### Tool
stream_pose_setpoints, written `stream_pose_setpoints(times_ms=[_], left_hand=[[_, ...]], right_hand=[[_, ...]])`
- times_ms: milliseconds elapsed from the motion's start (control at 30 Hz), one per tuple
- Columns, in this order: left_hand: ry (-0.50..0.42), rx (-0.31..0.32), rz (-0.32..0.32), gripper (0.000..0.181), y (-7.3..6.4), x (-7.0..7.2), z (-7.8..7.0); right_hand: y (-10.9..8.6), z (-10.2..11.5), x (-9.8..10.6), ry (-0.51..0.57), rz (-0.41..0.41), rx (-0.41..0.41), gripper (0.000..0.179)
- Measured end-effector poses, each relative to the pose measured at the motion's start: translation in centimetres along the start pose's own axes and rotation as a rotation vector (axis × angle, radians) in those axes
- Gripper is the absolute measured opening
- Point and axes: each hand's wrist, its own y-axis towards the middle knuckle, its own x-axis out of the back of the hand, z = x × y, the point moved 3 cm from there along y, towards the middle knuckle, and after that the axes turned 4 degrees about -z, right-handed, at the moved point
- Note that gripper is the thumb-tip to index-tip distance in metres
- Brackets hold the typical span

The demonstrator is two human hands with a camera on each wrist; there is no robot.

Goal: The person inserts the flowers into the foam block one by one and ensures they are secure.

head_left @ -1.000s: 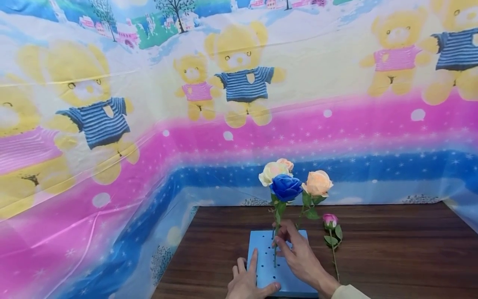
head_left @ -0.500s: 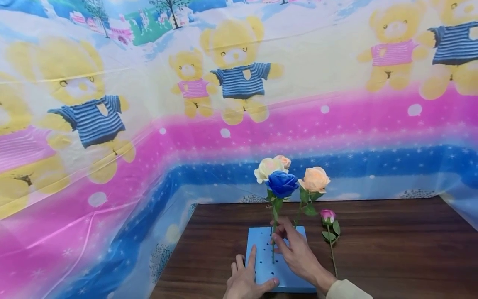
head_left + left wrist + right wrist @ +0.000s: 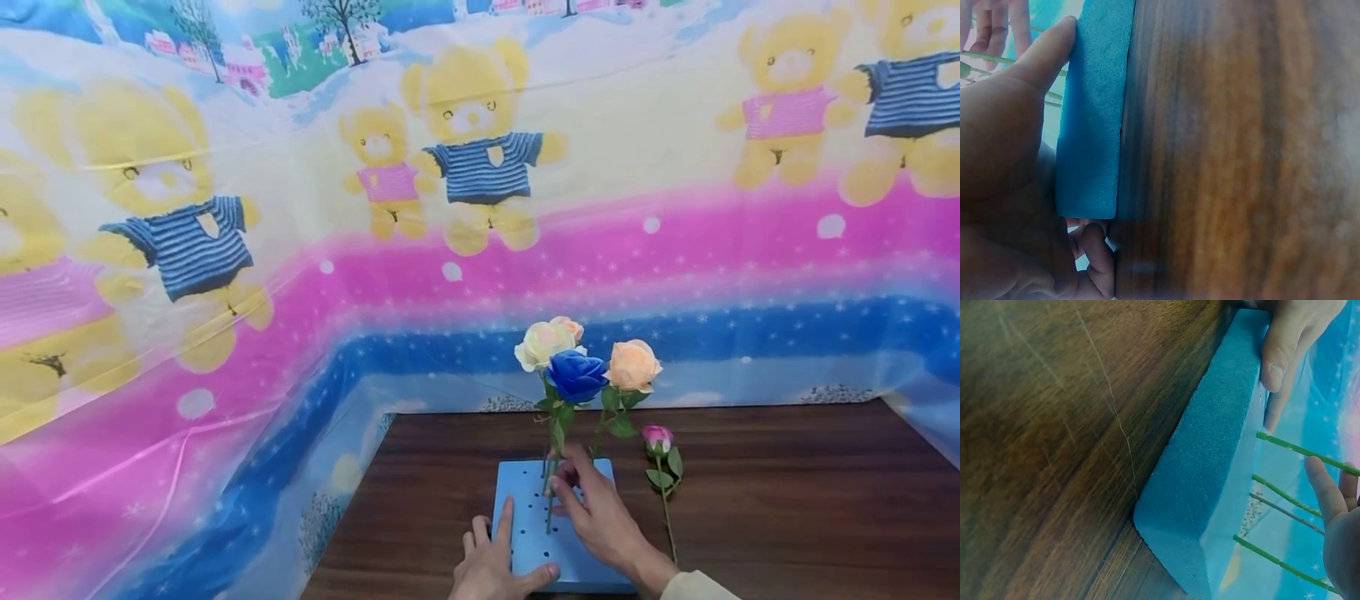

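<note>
My right hand (image 3: pixel 603 521) pinches the green stem of a blue rose (image 3: pixel 576 377) between thumb and fingers. That stem stands nearly upright, its lower end at the top of a light blue foam block (image 3: pixel 573 562) dotted with small holes. In the right wrist view the stem (image 3: pixel 1294 448) meets the block's surface; how deep it sits I cannot tell. My left hand (image 3: pixel 491 567) rests on the block's near left corner, thumb and index finger stretched out. A white rose (image 3: pixel 542 345), a small peach rose (image 3: pixel 570 327) and a larger peach rose (image 3: pixel 633 367) stand behind the blue one.
A pink rose (image 3: pixel 657 437) with green leaves lies on the dark wooden table (image 3: pixel 780 500), right of the block. Behind the table hangs a cloth (image 3: pixel 622 279) printed with teddy bears.
The blue rose's head has shifted slightly right relative to the white rose. My right hand still pinches its stem, and the left hand keeps its place on the block.
</note>
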Motion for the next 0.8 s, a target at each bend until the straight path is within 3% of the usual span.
stream_pose_setpoints(times_ms=[233,533,800], left_hand=[[0.0,0.015,0.0,0.121,0.2,-0.4,0.4],[-0.005,0.023,0.003,0.12,0.0,-0.4,0.1],[-0.01,0.01,-0.016,0.12,0.2,-0.3,0.3]], right_hand=[[-0.2,-0.1,-0.2,-0.015,0.013,-0.048,0.028],[-0.3,0.5,0.4,-0.039,0.052,-0.053,0.034],[0.1,0.6,1.5,-0.048,0.066,-0.149,0.045]])
